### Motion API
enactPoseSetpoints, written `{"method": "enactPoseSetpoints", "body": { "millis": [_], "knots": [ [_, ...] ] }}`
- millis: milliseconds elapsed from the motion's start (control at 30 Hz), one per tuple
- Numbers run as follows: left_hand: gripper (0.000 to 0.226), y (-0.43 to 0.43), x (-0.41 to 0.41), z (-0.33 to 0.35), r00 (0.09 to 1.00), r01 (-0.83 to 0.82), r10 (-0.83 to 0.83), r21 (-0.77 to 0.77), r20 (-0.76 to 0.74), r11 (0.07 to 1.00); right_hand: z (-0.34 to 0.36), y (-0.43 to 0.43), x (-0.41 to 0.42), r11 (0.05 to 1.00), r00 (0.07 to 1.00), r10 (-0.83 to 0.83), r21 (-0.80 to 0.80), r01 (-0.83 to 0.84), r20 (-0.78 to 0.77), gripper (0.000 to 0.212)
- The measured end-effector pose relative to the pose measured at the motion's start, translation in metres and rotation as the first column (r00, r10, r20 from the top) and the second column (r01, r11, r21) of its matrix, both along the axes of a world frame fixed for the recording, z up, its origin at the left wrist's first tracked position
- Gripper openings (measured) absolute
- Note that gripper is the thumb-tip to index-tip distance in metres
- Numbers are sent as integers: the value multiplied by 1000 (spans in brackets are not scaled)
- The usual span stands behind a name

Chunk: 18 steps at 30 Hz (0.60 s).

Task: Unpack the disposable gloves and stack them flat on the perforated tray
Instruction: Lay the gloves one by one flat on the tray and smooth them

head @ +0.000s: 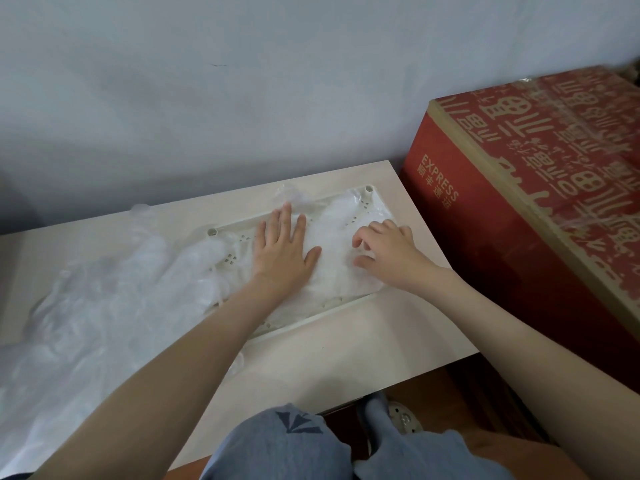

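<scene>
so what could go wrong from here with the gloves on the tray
1. The right hand curls its fingers into the stacked gloves. A pull could wrinkle the thin film or drag layers askew, though the left hand presses them flat.
2. The loose pile spills over the left end of the tray, so stray gloves may snag and bunch into the stack.

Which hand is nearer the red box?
Right. The right hand rests, fingers curled, on the gloves at the tray's right end, close to the box; the left hand presses flat on the gloves mid-tray, farther from it.
</scene>
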<state>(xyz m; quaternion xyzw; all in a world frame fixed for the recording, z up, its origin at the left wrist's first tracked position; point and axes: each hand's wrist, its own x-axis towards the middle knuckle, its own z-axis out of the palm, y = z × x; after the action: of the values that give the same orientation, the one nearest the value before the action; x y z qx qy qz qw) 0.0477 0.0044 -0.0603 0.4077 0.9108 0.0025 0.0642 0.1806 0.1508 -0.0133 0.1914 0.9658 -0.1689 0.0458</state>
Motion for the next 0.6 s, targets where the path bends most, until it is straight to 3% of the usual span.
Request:
{"method": "enactPoseSetpoints", "body": {
  "millis": [267, 500, 600],
  "knots": [
    [66, 1, 2, 3, 997, 70, -71, 43, 4, 997, -6, -15, 4, 973, 974, 220, 51, -223, 60, 58],
    [51, -7, -6, 7, 992, 126, -123, 98, -37, 987, -16, -25, -6, 930, 932, 363, 66, -361, -11, 56],
    [58, -18, -6, 12, 987, 119, -140, 248, 72, 961, -19, -32, -12, 916, 916, 400, 47, -398, -42, 55]
  ]
}}
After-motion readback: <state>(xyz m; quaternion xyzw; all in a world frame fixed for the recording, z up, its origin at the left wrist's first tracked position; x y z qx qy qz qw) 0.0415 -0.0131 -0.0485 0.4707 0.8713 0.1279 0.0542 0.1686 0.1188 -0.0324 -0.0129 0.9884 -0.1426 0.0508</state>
